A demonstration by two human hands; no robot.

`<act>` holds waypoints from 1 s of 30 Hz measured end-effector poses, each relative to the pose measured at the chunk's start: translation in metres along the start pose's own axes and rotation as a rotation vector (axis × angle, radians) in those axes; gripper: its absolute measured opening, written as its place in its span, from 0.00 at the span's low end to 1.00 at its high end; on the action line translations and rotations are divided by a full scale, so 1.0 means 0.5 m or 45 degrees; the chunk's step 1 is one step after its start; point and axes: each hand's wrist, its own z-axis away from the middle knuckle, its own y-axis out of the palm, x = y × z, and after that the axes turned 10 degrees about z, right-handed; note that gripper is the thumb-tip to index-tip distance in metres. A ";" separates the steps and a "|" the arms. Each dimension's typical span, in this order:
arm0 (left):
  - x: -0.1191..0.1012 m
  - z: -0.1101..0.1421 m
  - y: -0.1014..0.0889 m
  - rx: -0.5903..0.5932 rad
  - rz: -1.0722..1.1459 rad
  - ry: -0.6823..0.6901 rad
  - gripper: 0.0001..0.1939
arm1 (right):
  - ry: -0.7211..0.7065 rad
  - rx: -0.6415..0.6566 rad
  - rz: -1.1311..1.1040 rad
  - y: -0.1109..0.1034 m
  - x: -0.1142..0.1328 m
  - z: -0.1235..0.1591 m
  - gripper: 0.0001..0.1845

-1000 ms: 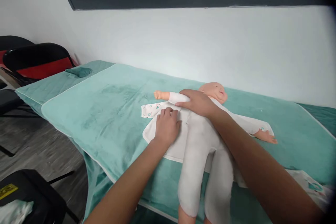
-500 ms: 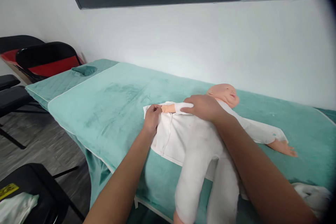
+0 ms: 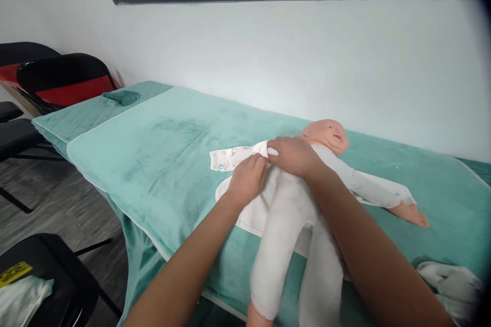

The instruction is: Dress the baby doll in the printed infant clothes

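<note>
A baby doll point(image 3: 286, 225) in white cloth lies on its back on the green-covered table, head toward the wall. Its arm on the right is stretched out in a white sleeve point(image 3: 376, 189), with the doll's hand bare at the cuff. On the left side, a small-patterned white sleeve point(image 3: 228, 158) extends past my hands; the doll's forearm there is hidden. My left hand point(image 3: 249, 180) is closed, pinching the opening of this sleeve. Right beside it, my right hand point(image 3: 293, 156) is closed over the doll's arm near the elbow, fingertips close to the left hand's.
A green plush cover point(image 3: 153, 163) drapes over the table, which stands along a white wall point(image 3: 249, 56). Black-and-red folding chairs point(image 3: 69, 82) stand at the left. A black chair point(image 3: 49, 276) holds crumpled cloth at lower left. More bunched cloth point(image 3: 448, 286) lies at lower right.
My left hand has moved right, from the doll's hand to beside my right hand. The patterned sleeve now shows stretched out to the left, and the doll's bare forearm has gone out of sight.
</note>
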 end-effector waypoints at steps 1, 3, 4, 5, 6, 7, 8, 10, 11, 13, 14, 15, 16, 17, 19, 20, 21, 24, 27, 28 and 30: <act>0.001 -0.001 -0.003 -0.048 -0.002 -0.010 0.13 | 0.012 -0.058 -0.094 -0.003 -0.003 0.005 0.14; 0.007 -0.001 -0.009 -0.182 0.014 -0.080 0.13 | 0.095 -0.234 -0.298 -0.010 -0.018 0.021 0.15; 0.012 -0.001 -0.011 -0.254 0.023 -0.143 0.13 | 0.163 -0.339 -0.371 -0.013 -0.031 0.032 0.15; 0.016 -0.001 -0.013 -0.320 0.028 -0.218 0.13 | 0.257 -0.446 -0.404 -0.014 -0.048 0.046 0.15; 0.021 -0.001 -0.013 -0.367 0.029 -0.293 0.13 | 0.381 -0.538 -0.398 -0.014 -0.069 0.063 0.15; 0.025 -0.001 -0.012 -0.390 0.025 -0.353 0.13 | 0.523 -0.599 -0.358 -0.011 -0.093 0.081 0.15; 0.027 -0.002 -0.011 -0.389 0.011 -0.392 0.13 | 0.692 -0.626 -0.300 -0.007 -0.118 0.101 0.15; 0.030 -0.004 -0.008 -0.346 -0.034 -0.414 0.14 | 1.021 -0.546 -0.216 0.004 -0.168 0.143 0.17; 0.029 -0.005 -0.007 -0.320 -0.058 -0.413 0.14 | 1.145 -0.480 -0.207 0.010 -0.189 0.163 0.18; 0.026 -0.007 -0.006 -0.279 -0.097 -0.407 0.13 | 1.254 -0.335 -0.251 0.019 -0.215 0.195 0.20; 0.024 -0.007 -0.006 -0.268 -0.108 -0.403 0.12 | 1.249 -0.277 -0.286 0.021 -0.219 0.206 0.20; 0.022 -0.008 -0.006 -0.259 -0.118 -0.396 0.10 | 1.214 -0.227 -0.318 0.022 -0.220 0.215 0.21; 0.021 -0.008 -0.007 -0.251 -0.129 -0.384 0.09 | 1.162 -0.184 -0.335 0.023 -0.216 0.220 0.22; 0.020 -0.008 -0.007 -0.245 -0.144 -0.368 0.08 | 1.109 -0.152 -0.329 0.023 -0.211 0.224 0.23; 0.020 -0.007 -0.007 -0.241 -0.173 -0.329 0.08 | 1.012 -0.105 -0.281 0.024 -0.201 0.228 0.26; 0.021 -0.006 -0.007 -0.242 -0.178 -0.312 0.09 | 0.978 -0.081 -0.257 0.025 -0.197 0.229 0.28; 0.022 -0.005 -0.006 -0.246 -0.174 -0.298 0.09 | 0.955 -0.054 -0.244 0.026 -0.195 0.231 0.30; 0.023 -0.001 -0.004 -0.251 -0.136 -0.268 0.11 | 0.934 0.008 -0.241 0.029 -0.195 0.237 0.32; 0.023 0.001 -0.001 -0.251 -0.138 -0.250 0.12 | 0.925 -0.032 -0.296 0.033 -0.194 0.242 0.32; 0.023 0.002 0.000 -0.251 -0.147 -0.248 0.12 | 0.935 -0.071 -0.352 0.034 -0.191 0.243 0.31; 0.022 0.002 0.002 -0.247 -0.155 -0.242 0.12 | 0.995 -0.166 -0.495 0.039 -0.183 0.240 0.29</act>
